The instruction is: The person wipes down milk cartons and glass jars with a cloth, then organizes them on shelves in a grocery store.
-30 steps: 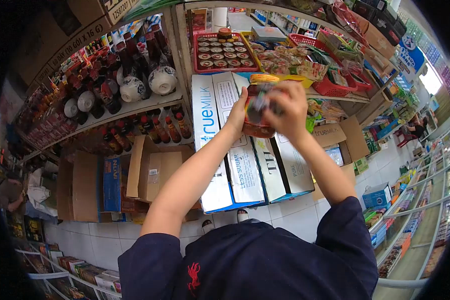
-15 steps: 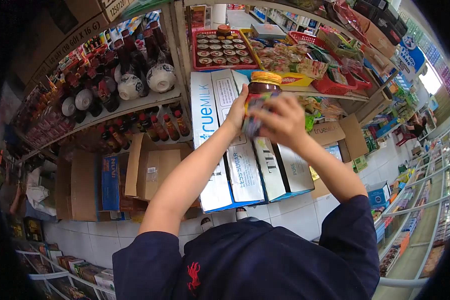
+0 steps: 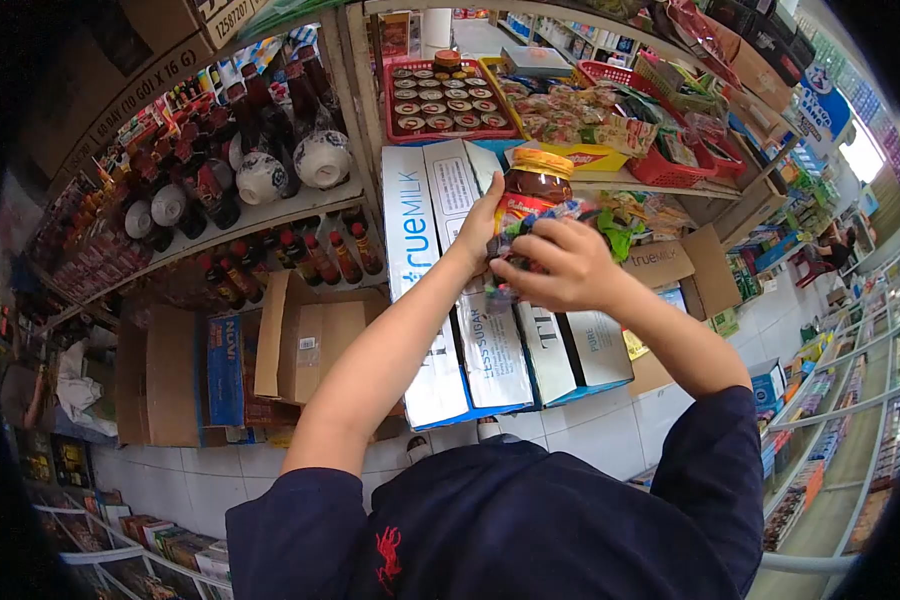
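A glass jar (image 3: 538, 184) with a yellow lid, a red label and dark contents is tilted slightly over the milk cartons. My left hand (image 3: 478, 228) is closed around its left side. Against the front of the jar, my right hand (image 3: 562, 265) is closed on a crumpled, multicoloured cloth (image 3: 508, 250), which covers the lower part of the jar. Directly below both hands lie white and blue milk cartons (image 3: 420, 330) standing side by side.
A red basket (image 3: 450, 132) of small lidded jars stands behind the cartons, with packets in trays and another red basket (image 3: 670, 172) to the right. Shelves at left hold bottles and patterned bowls (image 3: 322, 158). Opened cardboard boxes (image 3: 315, 340) sit at lower left.
The jar has shifted a little to the right and tilted, showing more of its red label. My right hand has moved slightly down on the jar with the cloth.
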Motion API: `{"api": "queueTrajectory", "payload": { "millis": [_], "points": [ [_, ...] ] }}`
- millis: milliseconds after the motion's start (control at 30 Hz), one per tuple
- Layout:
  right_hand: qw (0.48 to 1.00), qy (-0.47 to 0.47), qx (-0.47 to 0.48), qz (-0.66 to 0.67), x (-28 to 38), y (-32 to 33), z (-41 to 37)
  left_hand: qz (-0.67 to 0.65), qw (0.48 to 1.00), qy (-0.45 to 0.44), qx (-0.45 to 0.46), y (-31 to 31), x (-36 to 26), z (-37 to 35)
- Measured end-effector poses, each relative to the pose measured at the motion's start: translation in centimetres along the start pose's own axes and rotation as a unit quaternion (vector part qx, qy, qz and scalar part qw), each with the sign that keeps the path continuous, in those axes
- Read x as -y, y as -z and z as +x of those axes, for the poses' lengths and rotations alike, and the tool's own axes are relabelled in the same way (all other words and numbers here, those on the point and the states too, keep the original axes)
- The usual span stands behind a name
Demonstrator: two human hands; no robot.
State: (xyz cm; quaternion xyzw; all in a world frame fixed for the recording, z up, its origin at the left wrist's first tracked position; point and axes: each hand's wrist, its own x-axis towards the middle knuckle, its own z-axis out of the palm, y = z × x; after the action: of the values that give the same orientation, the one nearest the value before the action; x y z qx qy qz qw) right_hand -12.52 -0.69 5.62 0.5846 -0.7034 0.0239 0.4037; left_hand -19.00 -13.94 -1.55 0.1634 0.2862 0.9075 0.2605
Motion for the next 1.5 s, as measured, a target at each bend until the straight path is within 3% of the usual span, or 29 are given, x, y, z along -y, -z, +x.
{"api": "queueTrajectory", "payload": {
  "millis": [100,167,233,267,367,433,500,567,600,633,667,700,733,767,833,900,933,1000,1033,1167,1333,1500],
  "points": [
    [0.992,-0.118,-0.040,0.008,-3.4,0.2,-0.2,0.008,0.999,0.034,0.035,0.9,-0.4,-0.3],
    [0.967,-0.235,-0.093,0.019,-5.1,-0.2,0.0,0.036,0.999,-0.004,-0.008,-0.2,-0.4,-0.5],
    [0.974,-0.210,-0.082,-0.014,-3.7,-0.6,0.3,0.005,1.000,0.004,-0.014,-0.3,-0.8,-0.7],
    [0.984,-0.168,-0.060,-0.015,-2.4,-0.8,0.3,-0.031,0.999,0.001,0.037,0.3,-0.7,-0.5],
    [0.999,-0.049,-0.013,-0.002,0.4,-0.4,0.3,-0.021,1.000,0.012,0.007,0.3,-0.4,-0.3],
    [0.999,-0.014,-0.035,-0.002,-1.3,-0.6,0.0,-0.001,1.000,0.024,-0.006,0.0,-0.4,-0.7],
    [0.990,-0.120,-0.070,-0.019,-3.7,-0.5,0.0,0.079,0.996,0.010,-0.029,-0.8,-0.7,-0.9],
    [0.959,-0.248,-0.133,-0.027,-5.6,-0.1,0.2,0.052,0.999,0.011,0.008,0.4,-0.4,-0.4],
    [0.962,-0.237,-0.131,-0.026,-5.3,-0.6,-0.1,0.036,0.999,-0.004,0.035,0.4,-0.4,-0.3],
    [0.965,-0.226,-0.132,-0.026,-4.8,-1.1,-0.2,0.114,0.992,-0.041,-0.029,0.4,-0.1,-0.2],
    [0.977,-0.179,-0.112,-0.032,-3.6,-0.9,0.1,0.047,0.992,0.040,-0.107,-0.9,-0.9,-0.9],
    [0.987,-0.133,-0.087,-0.030,-2.0,-1.0,0.4,0.031,0.986,-0.020,0.161,1.9,-0.2,-0.6],
    [0.990,-0.125,-0.067,-0.010,-0.9,-1.0,0.6,0.018,0.999,-0.001,-0.041,-0.1,-0.7,-0.8],
    [0.992,-0.115,-0.048,0.013,-0.2,-1.1,0.7,-0.259,0.910,0.044,0.321,3.4,0.5,0.8],
    [0.986,-0.130,-0.097,0.026,-0.7,-0.9,0.6,-0.119,0.991,0.052,0.045,1.9,-1.0,-0.2],
    [0.964,-0.225,-0.132,0.045,-2.0,-0.7,-0.1,0.101,0.988,-0.058,-0.097,-1.9,-0.7,-1.2],
    [0.932,-0.309,-0.173,0.071,-2.4,-0.8,-0.3,0.085,0.994,-0.022,-0.065,0.6,-1.0,-0.8],
    [0.843,-0.458,-0.213,0.182,-2.8,-2.3,-1.0,0.072,0.995,-0.028,-0.063,-0.3,-0.9,-1.2],
    [0.820,-0.482,-0.226,0.211,-2.5,-3.0,-0.8,0.058,0.995,-0.036,-0.067,-1.0,-1.1,-1.3],
    [0.809,-0.488,-0.262,0.197,-1.7,-3.5,-1.3,0.095,0.985,-0.018,-0.144,-1.1,-0.9,-0.9],
    [0.814,-0.481,-0.274,0.178,-1.6,-3.2,-2.1,0.142,0.981,0.019,-0.135,-2.6,-1.2,-1.1],
    [0.851,-0.449,-0.245,0.120,-1.6,-2.6,-1.9,0.167,0.977,-0.015,-0.131,-2.3,-0.9,-0.9]
  ]
}}
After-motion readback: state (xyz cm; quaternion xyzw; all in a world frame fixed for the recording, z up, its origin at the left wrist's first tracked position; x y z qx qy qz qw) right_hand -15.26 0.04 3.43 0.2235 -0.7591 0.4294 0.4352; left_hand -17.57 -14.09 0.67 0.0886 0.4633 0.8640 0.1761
